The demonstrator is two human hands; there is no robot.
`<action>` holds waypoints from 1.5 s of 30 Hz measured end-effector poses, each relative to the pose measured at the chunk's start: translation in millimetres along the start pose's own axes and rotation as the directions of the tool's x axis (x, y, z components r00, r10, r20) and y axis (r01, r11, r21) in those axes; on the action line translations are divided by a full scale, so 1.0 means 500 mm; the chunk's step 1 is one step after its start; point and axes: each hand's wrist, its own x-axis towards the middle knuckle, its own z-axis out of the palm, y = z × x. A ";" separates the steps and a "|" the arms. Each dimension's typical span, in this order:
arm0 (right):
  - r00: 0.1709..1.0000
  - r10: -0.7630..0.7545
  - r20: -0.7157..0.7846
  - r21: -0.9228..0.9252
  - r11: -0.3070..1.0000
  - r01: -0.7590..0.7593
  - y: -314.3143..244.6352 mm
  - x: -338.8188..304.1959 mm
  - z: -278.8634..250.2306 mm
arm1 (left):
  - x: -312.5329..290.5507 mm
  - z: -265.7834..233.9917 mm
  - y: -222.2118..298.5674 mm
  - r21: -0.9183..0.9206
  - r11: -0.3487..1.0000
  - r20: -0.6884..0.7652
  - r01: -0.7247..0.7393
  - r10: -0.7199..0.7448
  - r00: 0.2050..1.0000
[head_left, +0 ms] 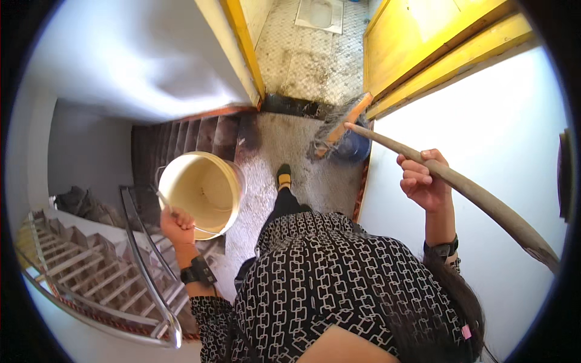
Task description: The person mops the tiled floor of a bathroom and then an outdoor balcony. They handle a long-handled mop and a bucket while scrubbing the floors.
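My left hand [178,225] is closed round the wire handle of a large cream bucket [227,196]. The bucket's mouth faces up, and its inside looks bare apart from small marks. My right hand [425,179] grips the long wooden stick of a push broom [396,145]. Its orange head with grey, matted bristles [330,133] is lifted at a slant in front of the doorway's right side. Behind the broom head a round blue container [353,149] is partly hidden. Dark bands sit on both my wrists.
Stairs [193,136] drop away beyond the bucket, with a metal railing [142,260] at the left. Ahead, a dark raised sill [290,104] leads to a stained tiled room with a squat toilet [319,15]. A yellow door [423,42] and white wall flank the right.
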 end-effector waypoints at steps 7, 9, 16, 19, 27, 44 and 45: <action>0.999 -0.047 0.004 0.061 0.997 0.046 -0.054 -0.100 -0.089 | 0.029 0.189 -0.132 0.398 0.902 0.248 0.167 -0.281 0.927; 0.998 -0.061 0.007 0.071 0.996 0.060 -0.052 -0.096 -0.105 | 0.054 0.263 -0.154 0.541 0.824 0.274 0.166 -0.360 0.892; 0.990 -0.054 -0.127 0.019 0.998 0.057 -0.013 -0.069 -0.153 | 0.167 0.431 -0.210 0.698 0.707 0.292 0.111 -0.423 0.858; 0.982 -0.054 -0.179 -0.015 0.999 0.052 -0.004 -0.062 -0.154 | 0.196 0.484 -0.220 0.663 0.744 0.363 0.084 -0.418 0.833; 0.965 -0.051 -0.256 -0.041 0.998 0.042 0.016 -0.016 -0.168 | 0.280 0.650 -0.220 0.590 0.807 0.448 -0.016 -0.311 0.838; 0.954 -0.005 -0.298 -0.213 0.975 -0.061 -0.239 0.167 -0.037 | 0.723 0.937 -0.221 0.702 0.655 0.259 -0.279 0.129 0.957; 0.948 -0.023 -0.317 -0.205 0.978 -0.044 -0.263 0.188 -0.035 | 0.757 0.963 -0.237 0.712 0.647 0.235 -0.272 0.145 0.961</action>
